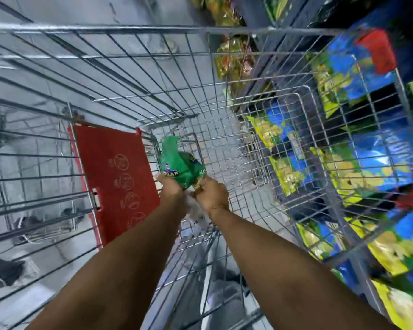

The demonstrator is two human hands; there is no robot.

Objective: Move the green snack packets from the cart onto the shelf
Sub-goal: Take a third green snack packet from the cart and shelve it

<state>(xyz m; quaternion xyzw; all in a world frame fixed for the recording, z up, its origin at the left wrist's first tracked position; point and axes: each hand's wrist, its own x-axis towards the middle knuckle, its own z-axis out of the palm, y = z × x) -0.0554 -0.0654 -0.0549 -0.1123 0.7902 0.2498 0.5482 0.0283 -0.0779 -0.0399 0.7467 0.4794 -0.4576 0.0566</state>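
Green snack packet (180,166) sits low in the wire cart (200,29), grasped by both hands: left hand (171,190) at its seven o'clock corner, right hand (211,195) at five o'clock. Best lifted straight up, clear of the mesh, then swung toward the shelf (367,129) at three o'clock.

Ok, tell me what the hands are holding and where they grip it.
Both hands, left hand and right hand, hold a green snack packet by its lower end, inside the cart.
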